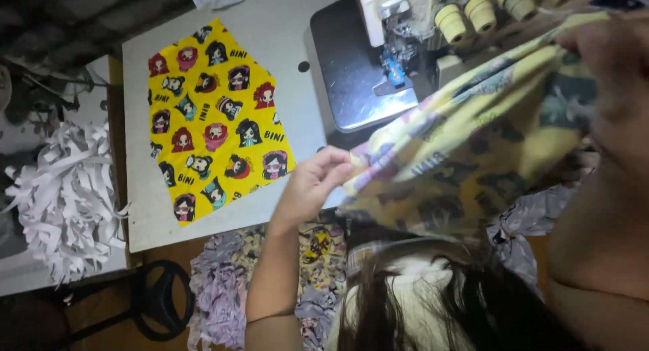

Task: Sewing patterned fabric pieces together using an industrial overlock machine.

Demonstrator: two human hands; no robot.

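My left hand (312,182) pinches the lower left corner of a yellow cartoon-print fabric piece (466,145) that I hold up, wrong side toward me. My right hand (608,60) grips the same piece at its upper right edge, close to the camera and blurred. The fabric hangs stretched between both hands in front of the sewing machine (392,40). A second yellow fabric piece (216,118) with cartoon figures lies flat on the grey table (270,26), left of my left hand.
Cream thread cones (473,13) stand on the machine at the top. A heap of white shredded strips (64,195) sits at the left. Lilac and printed fabric scraps (223,290) lie below the table edge beside a black stool base (159,297).
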